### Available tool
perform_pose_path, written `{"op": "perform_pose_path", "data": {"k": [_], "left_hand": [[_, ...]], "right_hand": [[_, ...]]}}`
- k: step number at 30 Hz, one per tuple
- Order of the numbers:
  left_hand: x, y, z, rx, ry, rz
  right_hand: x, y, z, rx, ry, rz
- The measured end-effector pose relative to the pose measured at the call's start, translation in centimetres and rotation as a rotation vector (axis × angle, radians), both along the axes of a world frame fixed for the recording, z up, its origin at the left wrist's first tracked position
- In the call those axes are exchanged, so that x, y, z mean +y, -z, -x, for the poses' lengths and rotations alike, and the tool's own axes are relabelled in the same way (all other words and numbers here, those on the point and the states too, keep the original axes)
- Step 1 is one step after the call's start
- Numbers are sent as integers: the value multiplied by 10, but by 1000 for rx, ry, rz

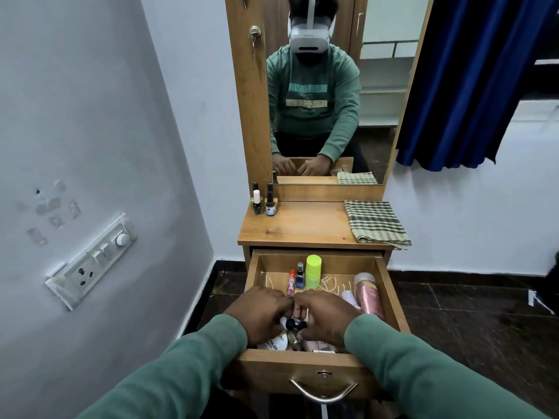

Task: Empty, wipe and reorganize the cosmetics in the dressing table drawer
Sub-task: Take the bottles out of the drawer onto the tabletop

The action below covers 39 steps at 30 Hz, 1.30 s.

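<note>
The wooden drawer (pixel 390 293) of the dressing table stands pulled out, with cosmetics inside. My left hand (pixel 260 313) and my right hand (pixel 325 314) are both down in its front part, fingers curled over a cluster of small bottles (pixel 293 325). What exactly each hand grips is hidden by the fingers. A white jar marked POLISH (pixel 273 343) lies under my left hand. Farther back stand a lime-green bottle (pixel 313 272), a small dark spray bottle (pixel 299 276) and a red tube (pixel 292 281). A pink can (pixel 369 296) lies along the right side.
On the tabletop (pixel 302 225), a folded checked cloth (pixel 375 223) lies at the right and two nail polish bottles (pixel 263 202) stand at the back left. A mirror (pixel 320 86) rises behind. A switchboard (pixel 90 261) is on the left wall, a blue curtain (pixel 472 80) at right.
</note>
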<state>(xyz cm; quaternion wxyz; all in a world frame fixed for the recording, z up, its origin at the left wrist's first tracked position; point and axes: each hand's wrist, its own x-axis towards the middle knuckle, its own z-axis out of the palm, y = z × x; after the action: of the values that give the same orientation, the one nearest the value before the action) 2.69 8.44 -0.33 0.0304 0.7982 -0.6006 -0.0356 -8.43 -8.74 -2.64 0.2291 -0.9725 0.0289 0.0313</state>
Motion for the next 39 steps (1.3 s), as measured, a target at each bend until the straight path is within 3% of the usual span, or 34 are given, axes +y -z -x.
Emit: {"op": "perform_pose_path", "data": {"k": [5,12,18,28,39], "left_hand": [[2,3,-1,90,-30,101],[10,-11,-9,457,-262,576],[-11,-61,-55,519,-369,819],[-48,-72,-145,357,-566,830],[-56,-47,-161,363,-612,863]], "right_hand": [[1,-4,0,-94,32,-3],[2,-36,-9,-283,157,-213],[-7,-95,-64,-471,240,-284],[-21,-106,-163,-563,396,-207],[-16,-84,-187,-607,474,-116]]}}
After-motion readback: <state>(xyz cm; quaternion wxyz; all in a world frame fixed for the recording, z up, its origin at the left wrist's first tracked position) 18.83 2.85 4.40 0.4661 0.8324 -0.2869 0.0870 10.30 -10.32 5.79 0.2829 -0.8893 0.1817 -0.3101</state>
